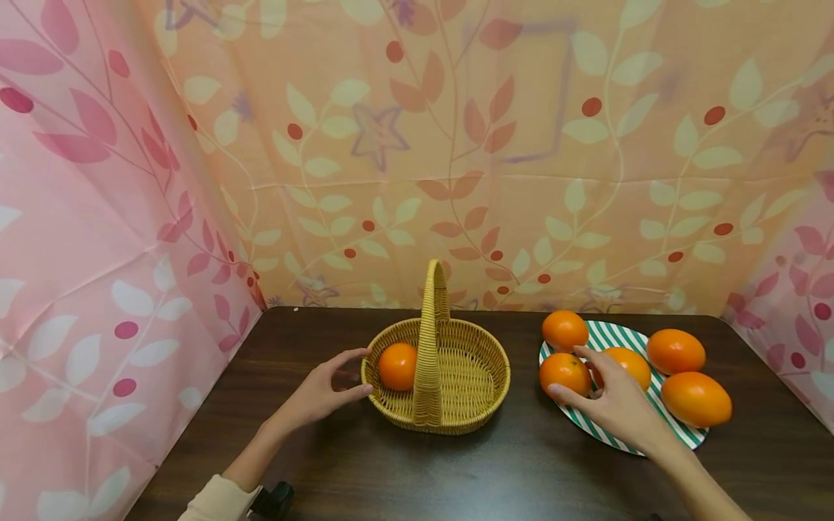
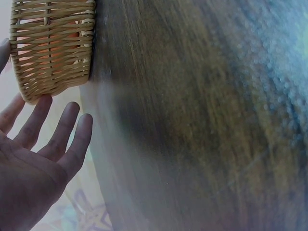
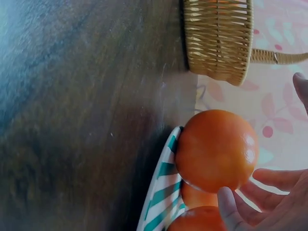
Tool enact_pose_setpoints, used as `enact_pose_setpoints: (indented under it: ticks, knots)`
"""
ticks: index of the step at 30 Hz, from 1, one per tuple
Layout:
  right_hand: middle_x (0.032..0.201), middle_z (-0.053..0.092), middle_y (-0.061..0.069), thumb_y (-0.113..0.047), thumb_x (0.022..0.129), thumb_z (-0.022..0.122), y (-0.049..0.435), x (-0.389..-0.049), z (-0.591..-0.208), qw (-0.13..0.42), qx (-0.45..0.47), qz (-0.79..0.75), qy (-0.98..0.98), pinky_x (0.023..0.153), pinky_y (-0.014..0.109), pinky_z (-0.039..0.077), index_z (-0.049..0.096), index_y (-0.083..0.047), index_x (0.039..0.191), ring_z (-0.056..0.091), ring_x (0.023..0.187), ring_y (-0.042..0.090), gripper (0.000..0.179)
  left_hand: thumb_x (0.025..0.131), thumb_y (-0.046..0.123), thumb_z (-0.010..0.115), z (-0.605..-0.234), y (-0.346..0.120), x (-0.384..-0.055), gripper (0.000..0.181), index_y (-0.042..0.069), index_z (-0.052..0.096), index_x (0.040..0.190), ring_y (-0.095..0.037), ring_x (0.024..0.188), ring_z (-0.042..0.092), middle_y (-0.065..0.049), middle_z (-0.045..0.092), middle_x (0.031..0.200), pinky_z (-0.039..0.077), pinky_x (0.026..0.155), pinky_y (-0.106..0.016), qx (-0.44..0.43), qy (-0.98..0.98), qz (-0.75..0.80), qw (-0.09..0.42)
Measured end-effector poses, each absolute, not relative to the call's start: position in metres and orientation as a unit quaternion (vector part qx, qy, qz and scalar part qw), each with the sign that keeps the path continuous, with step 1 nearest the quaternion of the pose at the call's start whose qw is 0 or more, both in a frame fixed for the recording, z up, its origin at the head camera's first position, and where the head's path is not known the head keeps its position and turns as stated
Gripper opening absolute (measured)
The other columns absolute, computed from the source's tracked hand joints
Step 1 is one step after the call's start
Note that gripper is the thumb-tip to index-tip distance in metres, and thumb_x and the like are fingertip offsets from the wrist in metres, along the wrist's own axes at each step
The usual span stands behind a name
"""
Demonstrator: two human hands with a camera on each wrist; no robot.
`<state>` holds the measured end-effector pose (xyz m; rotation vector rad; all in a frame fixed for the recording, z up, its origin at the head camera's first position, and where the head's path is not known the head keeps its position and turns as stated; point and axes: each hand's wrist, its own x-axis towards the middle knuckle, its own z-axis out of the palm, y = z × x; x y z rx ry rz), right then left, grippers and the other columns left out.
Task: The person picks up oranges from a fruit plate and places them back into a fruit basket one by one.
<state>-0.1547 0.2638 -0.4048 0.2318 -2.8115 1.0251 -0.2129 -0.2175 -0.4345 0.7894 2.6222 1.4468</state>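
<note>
In the head view a wicker basket (image 1: 465, 420) with a tall handle holds one orange (image 1: 396, 367) on its left side. My left hand (image 1: 319, 391) is at the basket's left end, thumb and fingers spread. In the left wrist view its fingertips (image 2: 44, 101) meet the woven wall. At the right, a green-and-white striped plate (image 1: 602, 329) carries several oranges. My right hand (image 1: 619, 405) reaches over the plate's near left, around the front-left orange (image 1: 562, 373). In the right wrist view that orange (image 3: 216, 150) has fingers beside it, with the thumb (image 3: 301, 89) apart.
A dark wooden table (image 1: 352, 470) lies under everything, its back edge against a patterned cloth (image 1: 417, 145). Other oranges (image 1: 696, 399) sit along the plate's right side. A black wrist strap (image 1: 274, 499) shows by the left sleeve (image 1: 220, 499).
</note>
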Motion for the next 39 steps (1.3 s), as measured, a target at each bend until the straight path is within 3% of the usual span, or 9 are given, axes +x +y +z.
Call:
enact_pose_setpoints:
  ticks: [7,18,28,39]
  knots:
    - [0.136,0.051,0.031,-0.054,0.085,0.079,0.261,-0.159,-0.412,0.090,0.080,0.315,-0.942,0.084,0.058,0.054,0.046,0.010,0.144,0.058,0.108,0.043,0.093,0.092,0.026,0.078,-0.436,-0.218,-0.213,0.061,0.010,0.053,0.146,-0.042,0.112,0.062,-0.015,0.053,0.145,0.058,0.086,-0.044,0.247,0.853,0.460,0.025]
    - [0.124,0.061,0.028,-0.026,0.078,0.091,0.261,-0.164,-0.418,0.143,0.105,0.290,-0.940,0.076,0.052,0.055,0.057,0.011,0.135,0.061,0.095,0.035,0.076,0.092,0.027,0.078,-0.436,-0.217,-0.214,0.062,0.011,0.053,0.146,-0.043,0.112,0.062,-0.015,0.053,0.145,0.058,0.085,-0.042,0.247,0.853,0.459,0.029]
    - [0.122,0.062,0.023,-0.027,0.078,0.090,0.263,-0.163,-0.418,0.132,0.093,0.287,-0.944,0.065,0.036,0.049,0.058,0.009,0.135,0.053,0.078,0.022,0.075,0.093,0.025,0.078,-0.433,-0.217,-0.214,0.061,0.008,0.053,0.145,-0.045,0.112,0.062,-0.018,0.053,0.144,0.058,0.084,-0.045,0.251,0.854,0.455,0.028]
    - [0.119,0.063,0.024,-0.027,0.079,0.089,0.267,-0.162,-0.415,0.130,0.094,0.320,-0.934,0.062,0.030,0.048,0.056,0.011,0.135,0.053,0.079,0.024,0.076,0.093,0.017,0.078,-0.431,-0.217,-0.213,0.062,0.005,0.050,0.147,-0.046,0.111,0.062,-0.021,0.050,0.145,0.059,0.082,-0.047,0.256,0.844,0.470,0.033]
